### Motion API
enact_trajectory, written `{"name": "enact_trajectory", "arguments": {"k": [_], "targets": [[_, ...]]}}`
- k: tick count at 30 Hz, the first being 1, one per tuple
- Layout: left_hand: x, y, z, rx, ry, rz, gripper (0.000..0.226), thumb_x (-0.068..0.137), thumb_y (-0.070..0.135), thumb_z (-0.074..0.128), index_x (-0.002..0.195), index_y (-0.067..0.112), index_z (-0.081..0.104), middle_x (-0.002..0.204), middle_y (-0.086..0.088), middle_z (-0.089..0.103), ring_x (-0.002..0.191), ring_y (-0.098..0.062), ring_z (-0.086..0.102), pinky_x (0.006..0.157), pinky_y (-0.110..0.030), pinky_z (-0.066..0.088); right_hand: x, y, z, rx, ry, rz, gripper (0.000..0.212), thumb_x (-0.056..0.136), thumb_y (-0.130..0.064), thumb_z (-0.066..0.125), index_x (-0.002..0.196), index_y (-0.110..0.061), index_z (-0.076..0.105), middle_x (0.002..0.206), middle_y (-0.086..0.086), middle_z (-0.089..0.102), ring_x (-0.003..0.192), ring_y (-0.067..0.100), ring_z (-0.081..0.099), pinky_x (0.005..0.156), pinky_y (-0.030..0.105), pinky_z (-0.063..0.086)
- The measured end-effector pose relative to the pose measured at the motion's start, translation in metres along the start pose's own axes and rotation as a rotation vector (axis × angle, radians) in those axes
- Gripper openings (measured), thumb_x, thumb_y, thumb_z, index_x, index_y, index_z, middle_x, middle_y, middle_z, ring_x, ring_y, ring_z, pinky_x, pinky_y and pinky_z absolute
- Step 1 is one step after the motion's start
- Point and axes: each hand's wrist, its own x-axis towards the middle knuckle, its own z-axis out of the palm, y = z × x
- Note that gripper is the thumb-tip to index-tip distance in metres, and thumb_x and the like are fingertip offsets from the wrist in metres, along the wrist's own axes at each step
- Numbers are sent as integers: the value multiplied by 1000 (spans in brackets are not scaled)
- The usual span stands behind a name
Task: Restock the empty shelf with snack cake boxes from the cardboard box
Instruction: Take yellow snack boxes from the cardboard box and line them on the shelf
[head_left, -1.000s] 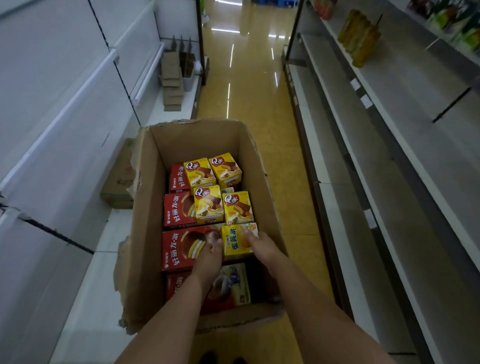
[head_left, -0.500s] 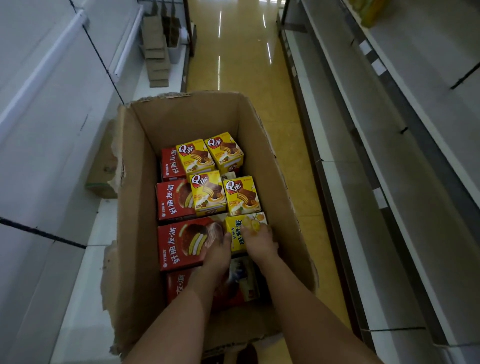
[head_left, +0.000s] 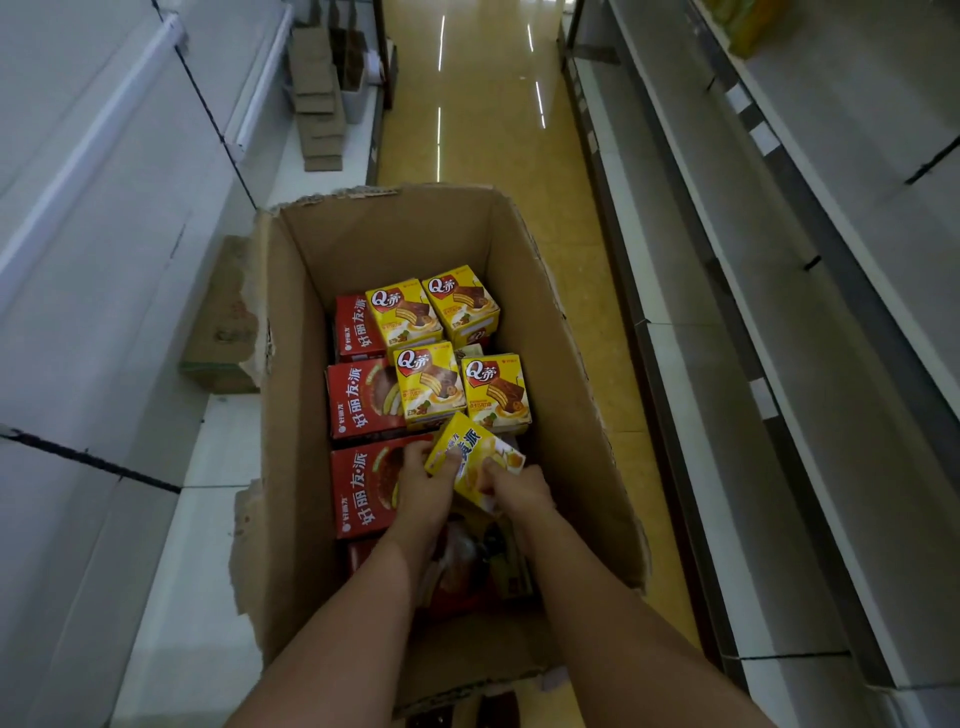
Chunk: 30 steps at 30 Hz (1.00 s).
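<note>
Both hands reach into the cardboard box and hold one tilted yellow snack cake box between them. Left hand: fingers curled over the box's left edge, at 9 o'clock of it. Right hand: fingers pinching its lower right corner, at 5 o'clock. The held box is raised above the others, its near end lower than its far end. Red snack cake boxes lie flat along the left wall, at 10 o'clock of the hands. Four yellow Q-brand boxes stand two by two at 12 o'clock, just beyond the held box. Bare shelves run at 3 o'clock; the yellow aisle floor extends beyond at 12 o'clock.
</note>
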Motion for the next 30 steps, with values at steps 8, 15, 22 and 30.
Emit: {"name": "enact_trajectory", "arguments": {"k": [8, 15, 22, 30], "targets": [[-18, 51, -28, 71, 48, 1, 33, 87, 34, 66, 114, 27, 49, 121, -11, 51, 105, -31, 56, 83, -39, 51, -49, -35, -25, -356, -22, -254, 90, 83, -53, 63, 148, -11, 18, 152, 11, 22, 138, 33, 26, 110, 42, 29], [-47, 101, -35, 71, 0, 75, 42, 90, 39, 61, 126, 20, 51, 126, -8, 54, 110, -28, 56, 85, -39, 51, -90, -66, -46, -598, -150, -423, 112, 73, -57, 71, 152, -26, -2, 160, 2, 2, 146, 30, 7, 115, 48, 19], [-64, 134, -43, -131, 26, 90, 71, 75, 81, 42, 116, 24, 58, 116, -2, 62, 107, -23, 59, 93, -43, 47, -112, -81, -62, -236, -116, -373, 113, 59, -51, 79, 149, -23, 16, 147, 6, 34, 135, 30, 35, 109, 45, 35], [-76, 161, -50, -139, -169, -21, 40, 81, 56, 55, 102, 25, 71, 100, -4, 72, 96, -27, 66, 90, -44, 52, -145, -99, -89, 265, -329, -367, 57, 86, -37, 64, 134, -18, 43, 97, 1, 64, 69, 13, 60, 60, 27, 50]]}}
